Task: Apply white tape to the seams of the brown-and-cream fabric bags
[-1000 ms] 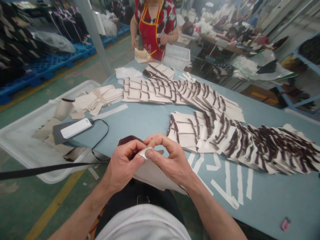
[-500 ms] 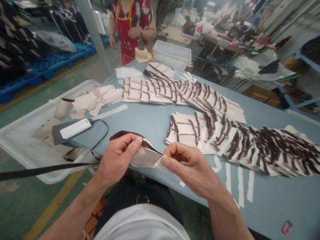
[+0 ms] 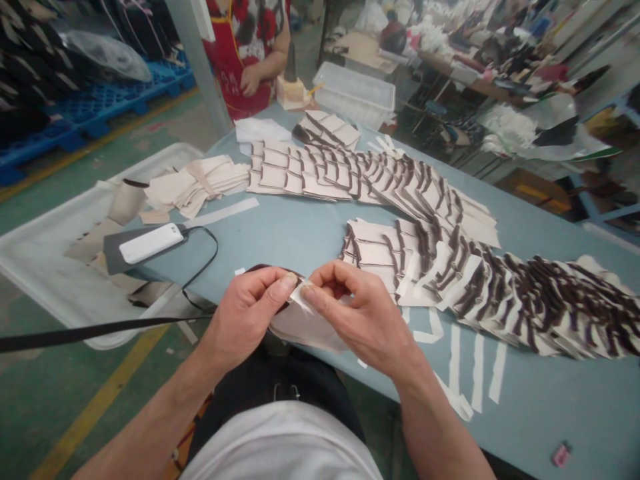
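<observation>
My left hand point(image 3: 245, 313) pinches a beige piece with a dark brown edge point(image 3: 305, 330) at the near edge of the blue table point(image 3: 300, 233). My right hand point(image 3: 357, 313) pinches a small white strip point(image 3: 301, 295) at the top of that same piece, fingertips almost touching the left thumb. Both hands are closed. Two long rows of overlapping beige and brown pieces point(image 3: 450, 267) lie fanned across the table beyond my hands.
White paper strips point(image 3: 475, 367) lie to the right. A white power bank point(image 3: 150, 242) with a black cable sits at the left, over a white bin point(image 3: 50, 267). A loose beige stack point(image 3: 200, 183) lies further back. A person in a red apron point(image 3: 245, 53) stands at the far end.
My hands were apart half a second ago, the right one pulling a strip away; now they are back together on the piece. The person in the apron has shifted left.
</observation>
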Motion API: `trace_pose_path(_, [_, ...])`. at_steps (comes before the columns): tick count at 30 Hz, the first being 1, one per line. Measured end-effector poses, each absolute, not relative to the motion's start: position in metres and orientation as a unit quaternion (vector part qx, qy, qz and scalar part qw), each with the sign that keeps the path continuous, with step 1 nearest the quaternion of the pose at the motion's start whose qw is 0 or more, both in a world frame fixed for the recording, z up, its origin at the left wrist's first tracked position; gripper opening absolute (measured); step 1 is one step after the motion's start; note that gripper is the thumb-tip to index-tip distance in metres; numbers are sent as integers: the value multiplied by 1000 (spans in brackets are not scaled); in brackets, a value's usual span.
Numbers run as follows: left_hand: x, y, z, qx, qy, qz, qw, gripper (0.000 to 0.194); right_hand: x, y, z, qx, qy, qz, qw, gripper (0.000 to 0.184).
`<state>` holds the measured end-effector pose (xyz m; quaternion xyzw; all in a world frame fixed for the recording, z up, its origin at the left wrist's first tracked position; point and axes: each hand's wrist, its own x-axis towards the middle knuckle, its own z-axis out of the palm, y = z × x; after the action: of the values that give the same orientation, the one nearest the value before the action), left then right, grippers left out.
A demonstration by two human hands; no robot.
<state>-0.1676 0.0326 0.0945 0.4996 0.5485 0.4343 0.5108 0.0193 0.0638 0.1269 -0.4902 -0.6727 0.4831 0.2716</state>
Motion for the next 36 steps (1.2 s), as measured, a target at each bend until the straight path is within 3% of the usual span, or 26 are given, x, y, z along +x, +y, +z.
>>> trace_pose_path(4, [-169, 31, 90, 503, 542, 435, 514, 38, 19, 66, 126, -495, -673, 489, 251, 19])
trace_pose_path(19, [-171, 30, 87, 512, 537, 420, 522, 36, 26, 81, 122, -420, -564, 682, 199, 20])
trace_pose_path(36, [-174, 26, 79, 473, 538, 417, 560, 39, 22, 92, 117, -390, -588, 688, 167, 13])
